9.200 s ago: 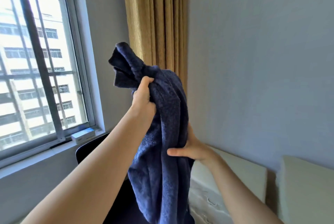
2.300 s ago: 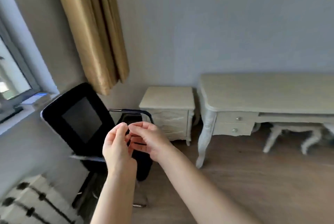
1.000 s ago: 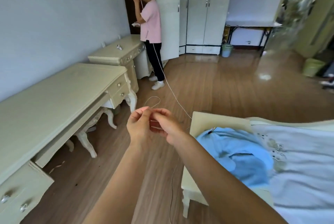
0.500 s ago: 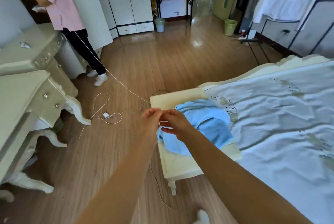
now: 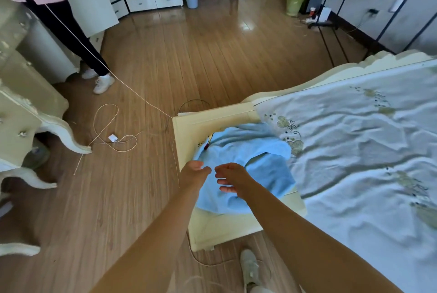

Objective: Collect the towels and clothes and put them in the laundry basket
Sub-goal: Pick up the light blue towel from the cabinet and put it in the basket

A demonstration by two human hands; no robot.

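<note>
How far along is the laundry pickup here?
Nothing visibly finished: no laundry basket is in view. Right now the left hand and right hand are open and empty, reaching over the light blue towel lying on the cream bench beside the bed. Grabbing it and carrying it to a basket remain.

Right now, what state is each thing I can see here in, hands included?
Left hand: open, empty, over the light blue towel's edge.
Right hand: open, empty, fingers spread above the towel.
Light blue towel: crumpled, lying on the cream bench, not yet picked up.
Cream bench: standing at the foot of the bed.
Bed sheet: wrinkled.
Cable: loose, looped on the floor.
</note>
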